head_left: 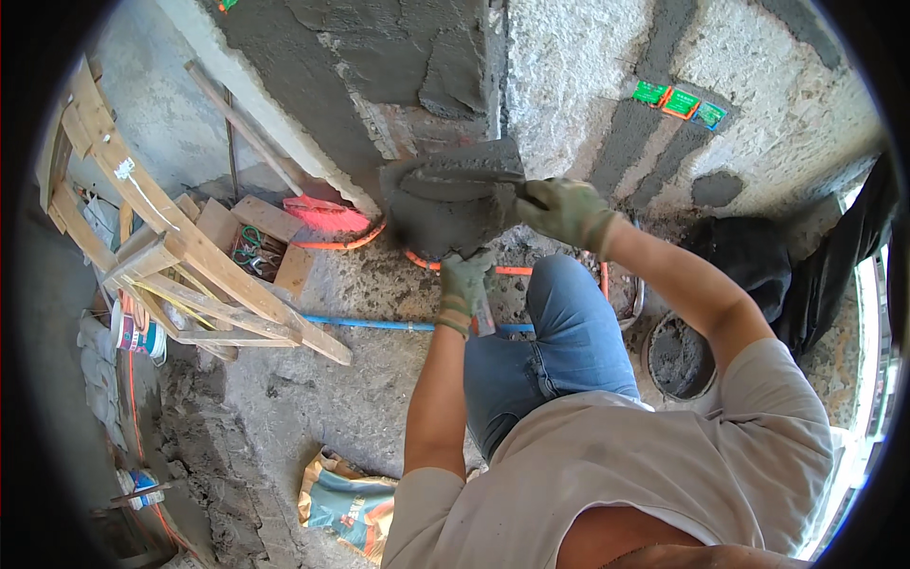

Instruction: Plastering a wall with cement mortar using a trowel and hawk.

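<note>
In front of my knee, a mortar board (498,161) carries a mound of wet grey mortar (436,213). My left hand (464,286), in a green work glove, is closed at the board's near edge, with part of a handle (484,318) sticking out below the fist. My gloved right hand (569,212) is closed at the board's right side, around the grip of a trowel (455,178) whose long mortar-coated blade seems to lie across the load. Mortar hides much of the blade and board. Beyond rises a wall partly coated with fresh mortar (379,47).
A wooden trestle (190,256) stands at left, near a red shovel (327,216). Blue pipe (370,323) and orange pipe (512,270) cross the floor. A mortar bucket (681,358) is at right, a cement bag (349,503) behind. Green-covered wall boxes (680,102) sit upper right.
</note>
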`<state>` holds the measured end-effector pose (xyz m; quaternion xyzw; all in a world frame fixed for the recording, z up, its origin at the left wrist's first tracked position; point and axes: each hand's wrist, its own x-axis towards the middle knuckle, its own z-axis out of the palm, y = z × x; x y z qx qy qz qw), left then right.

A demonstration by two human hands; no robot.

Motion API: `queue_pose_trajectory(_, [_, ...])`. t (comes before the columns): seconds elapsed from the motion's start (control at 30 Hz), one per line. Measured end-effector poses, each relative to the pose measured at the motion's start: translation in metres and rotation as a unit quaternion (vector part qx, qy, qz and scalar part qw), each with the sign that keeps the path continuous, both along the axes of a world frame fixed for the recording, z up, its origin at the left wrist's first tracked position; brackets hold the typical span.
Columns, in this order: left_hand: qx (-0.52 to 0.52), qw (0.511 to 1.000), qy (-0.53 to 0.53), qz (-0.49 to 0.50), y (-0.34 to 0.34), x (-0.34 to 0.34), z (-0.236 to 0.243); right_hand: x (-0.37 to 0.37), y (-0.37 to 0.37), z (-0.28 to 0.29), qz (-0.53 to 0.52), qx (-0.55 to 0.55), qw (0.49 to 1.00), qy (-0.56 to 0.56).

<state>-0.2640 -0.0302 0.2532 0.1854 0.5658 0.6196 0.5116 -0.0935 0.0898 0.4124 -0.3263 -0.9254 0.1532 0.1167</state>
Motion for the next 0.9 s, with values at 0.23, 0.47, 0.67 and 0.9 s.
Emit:
queue_pose_trajectory(0.23, [0.065,0.959,0.268,-0.066,-0.018,-0.060,-0.010,0.008,0.049,0.033,0.150,0.234,0.956,-0.088])
queue_pose_trajectory(0.47, [-0.036,0.921,0.358,-0.153,-0.037,-0.039,-0.042,-0.033,0.039,-0.038,0.101,0.266,0.959,0.011])
queue_pose_trajectory(0.67, [-0.080,0.989,-0.003,-0.122,0.027,-0.059,-0.034,-0.125,0.077,-0.051,-0.075,0.017,0.995,-0.062])
queue_pose_trajectory(0.9, [-0.078,0.988,0.040,-0.129,0.044,-0.084,-0.036,-0.182,0.096,0.066,-0.109,-0.085,0.963,-0.231])
